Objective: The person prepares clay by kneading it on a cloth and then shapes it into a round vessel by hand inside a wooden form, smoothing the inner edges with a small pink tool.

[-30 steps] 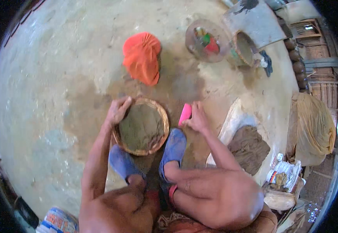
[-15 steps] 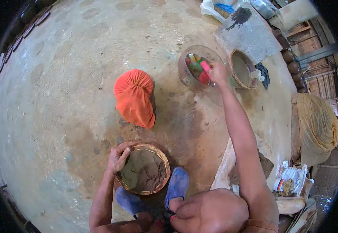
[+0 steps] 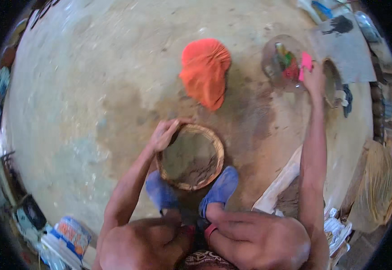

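A round bowl or basket with a tan rim (image 3: 220, 150) stands on the floor before my feet, with dark, mud-like material (image 3: 200, 172) inside. My left hand (image 3: 163, 135) is closed over its far left rim. At the far right, my right hand (image 3: 314, 81) is closed on a flat, bright pink piece (image 3: 306, 64), its material unclear. The piece is at the right side of a basin (image 3: 269, 67) holding several coloured items, blurred here. An orange cloth bundle (image 3: 205, 67) sits beyond the bowl, touched by neither hand.
A second basket (image 3: 331, 83) stands right of the basin, with a dark cloth (image 3: 347, 101) beside it. Behind lies a grey sheet (image 3: 351, 49) with a black stain. A pale cloth (image 3: 281, 186) bearing dark lumps lies beside my right knee; blue shoes (image 3: 220, 191) flank the bowl.
The view has shifted, so the scene sits further right and higher. My right hand has moved with the pink piece from over the basin toward its right edge. My left hand stays on the bowl.
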Demonstrator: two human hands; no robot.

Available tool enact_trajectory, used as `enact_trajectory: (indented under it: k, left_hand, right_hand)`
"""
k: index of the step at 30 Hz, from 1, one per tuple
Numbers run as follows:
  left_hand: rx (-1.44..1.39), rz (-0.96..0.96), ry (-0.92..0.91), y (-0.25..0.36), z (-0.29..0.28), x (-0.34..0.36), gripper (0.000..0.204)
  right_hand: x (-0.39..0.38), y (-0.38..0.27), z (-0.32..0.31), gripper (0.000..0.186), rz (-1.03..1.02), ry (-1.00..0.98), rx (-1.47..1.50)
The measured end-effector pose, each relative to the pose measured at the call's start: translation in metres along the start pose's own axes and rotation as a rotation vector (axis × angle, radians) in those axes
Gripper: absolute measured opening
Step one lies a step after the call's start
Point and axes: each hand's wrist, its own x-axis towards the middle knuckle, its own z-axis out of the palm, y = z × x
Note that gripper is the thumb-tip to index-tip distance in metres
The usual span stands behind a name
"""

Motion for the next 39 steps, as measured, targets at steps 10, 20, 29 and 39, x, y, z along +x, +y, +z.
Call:
enact_trajectory:
  k: [10, 20, 29, 39]
  left_hand:
    - [-0.140, -0.112, 0.489, -0.014, 0.027, -0.094, 0.058]
    - [0.726, -0.171, 0.566, -0.012, 0.098, -0.204, 0.139]
    - [0.709, -0.140, 0.579, -0.021, 0.099, -0.199, 0.139]
    - [0.641, -0.189, 0.574, -0.010, 0.095, -0.193, 0.148]
  right_hand:
    - [-0.271, -0.178, 0.003, 0.018, -0.198, -0.438, 0.595]
    - [-0.335, -0.224, 0.053, 0.014, -0.273, -0.339, 0.419]
    - [-0.346, -0.251, 0.057, 0.011, -0.367, -0.312, 0.404]
    - [-0.355, -0.266, 0.057, 0.011, -0.615, -0.328, 0.478]
